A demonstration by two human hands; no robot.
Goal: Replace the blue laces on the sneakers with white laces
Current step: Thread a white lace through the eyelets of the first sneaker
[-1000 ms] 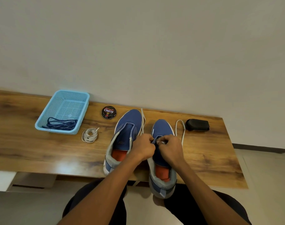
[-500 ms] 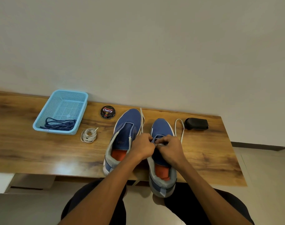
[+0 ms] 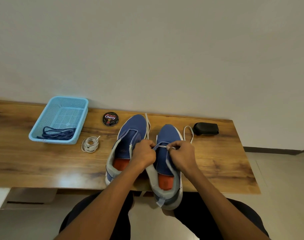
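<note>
Pinching a white lace (image 3: 162, 146) over the tongue of the right sneaker (image 3: 166, 163), both hands work close together near the table's front edge. The left hand (image 3: 144, 153) is curled tight at the sneaker's left eyelet row, gripping the lace end there. The right hand (image 3: 182, 155) pinches the lace at the right eyelet row, thumb and forefinger closed on it. From under the hands the lace runs out both ways: one strand lies between the sneakers toward the back edge, the other loops on the table (image 3: 26, 161) beside the right sneaker's toe. That sneaker's heel overhangs the front edge. The left sneaker (image 3: 128, 141) stands just beside it, unlaced. Blue laces (image 3: 57, 133) lie in a basket (image 3: 44, 118) near the back left. A coiled white lace (image 3: 90, 144) rests just in front of the basket's right corner. A polish tin (image 3: 110, 119) and a black case (image 3: 206, 128) sit along the back edge.
</note>
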